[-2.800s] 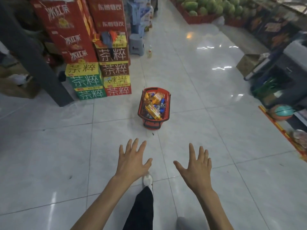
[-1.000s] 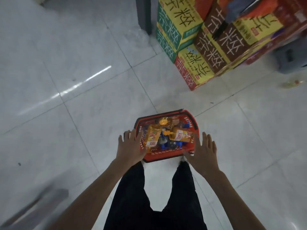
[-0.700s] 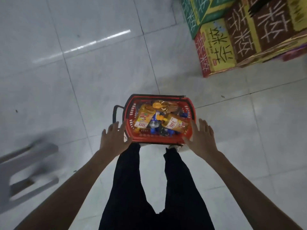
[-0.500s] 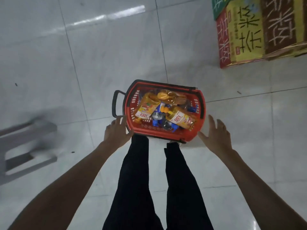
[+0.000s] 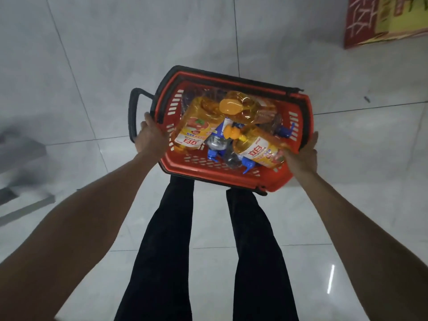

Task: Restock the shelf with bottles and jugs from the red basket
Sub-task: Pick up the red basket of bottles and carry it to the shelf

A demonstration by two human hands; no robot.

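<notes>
left hand [image 5: 150,137] grips red basket [image 5: 222,169] rim | right hand [image 5: 303,156] clasps opposite wall

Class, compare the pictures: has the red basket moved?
Yes. Against the floor joint, the basket has turned clockwise, its right end swinging nearer; left hand and right hand hold its sides.
</notes>
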